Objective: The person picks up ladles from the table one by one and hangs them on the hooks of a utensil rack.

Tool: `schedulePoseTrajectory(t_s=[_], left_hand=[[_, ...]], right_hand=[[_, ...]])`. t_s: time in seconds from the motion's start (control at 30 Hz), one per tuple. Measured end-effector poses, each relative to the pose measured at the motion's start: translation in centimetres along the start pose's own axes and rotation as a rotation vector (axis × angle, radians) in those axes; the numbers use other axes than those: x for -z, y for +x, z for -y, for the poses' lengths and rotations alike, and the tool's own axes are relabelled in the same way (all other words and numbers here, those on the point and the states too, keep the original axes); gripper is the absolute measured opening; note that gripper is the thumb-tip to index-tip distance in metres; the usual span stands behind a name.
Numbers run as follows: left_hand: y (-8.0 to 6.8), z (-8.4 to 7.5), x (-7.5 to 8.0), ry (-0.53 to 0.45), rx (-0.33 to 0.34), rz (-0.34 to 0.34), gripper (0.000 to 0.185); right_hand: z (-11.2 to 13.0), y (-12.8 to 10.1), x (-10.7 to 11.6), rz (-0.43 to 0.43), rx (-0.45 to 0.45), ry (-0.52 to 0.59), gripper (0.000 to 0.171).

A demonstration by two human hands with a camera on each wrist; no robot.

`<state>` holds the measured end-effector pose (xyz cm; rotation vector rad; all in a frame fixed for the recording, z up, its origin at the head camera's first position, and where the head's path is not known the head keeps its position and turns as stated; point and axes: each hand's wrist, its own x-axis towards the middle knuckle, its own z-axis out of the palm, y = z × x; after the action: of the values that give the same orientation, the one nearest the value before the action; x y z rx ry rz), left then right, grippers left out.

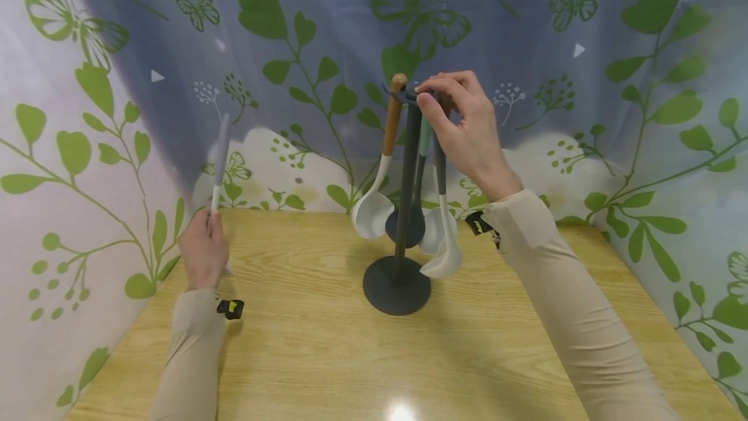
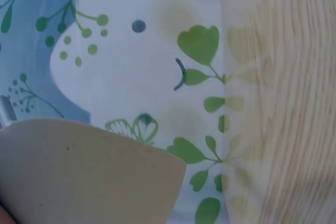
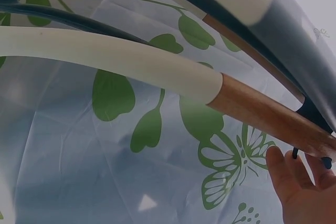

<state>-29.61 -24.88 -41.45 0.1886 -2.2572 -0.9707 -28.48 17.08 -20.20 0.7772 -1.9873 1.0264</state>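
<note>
A dark grey utensil stand (image 1: 406,180) rises from a round base (image 1: 396,288) in the middle of the wooden table (image 1: 315,343). On it hang a white ladle with a wooden handle (image 1: 390,123), a mint-handled utensil (image 1: 424,138), a dark spoon (image 1: 409,229) and a grey-handled white spoon (image 1: 442,213). My right hand (image 1: 452,109) is at the stand's top, its fingers curled and pinching where the grey-handled spoon hangs; the hand hides the exact contact. My left hand (image 1: 204,249) grips a grey-and-white utensil (image 1: 220,148) upright at the table's left. The wooden handle (image 3: 262,111) passes my right fingertips (image 3: 289,182).
A curtain printed with green leaves and butterflies (image 1: 292,51) closes in the table at the back and on both sides. My beige sleeve (image 2: 84,171) fills the lower left wrist view, with the table's wood grain (image 2: 283,98) beside it.
</note>
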Motion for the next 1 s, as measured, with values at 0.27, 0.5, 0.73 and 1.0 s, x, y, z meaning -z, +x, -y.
schedulePoseTrajectory(t_s=[0.27, 0.5, 0.73, 1.0], left_hand=[[-0.3, -1.7, -0.5, -0.033, -0.069, 0.006, 0.038], [-0.3, -2.6, -1.2, -0.055, -0.162, -0.049, 0.036], [-0.2, -3.9, -1.6, -0.093, -0.204, -0.085, 0.036], [-0.4, -4.6, -2.2, -0.113, -0.279, -0.118, 0.03]], right_hand=[[0.0, 0.1, 0.0, -0.004, 0.009, -0.013, 0.062], [0.1, 0.1, 0.0, 0.0, 0.001, -0.023, 0.059], [0.2, 0.0, 0.1, 0.007, -0.016, -0.03, 0.054], [0.3, 0.0, 0.3, 0.029, -0.037, -0.031, 0.047]])
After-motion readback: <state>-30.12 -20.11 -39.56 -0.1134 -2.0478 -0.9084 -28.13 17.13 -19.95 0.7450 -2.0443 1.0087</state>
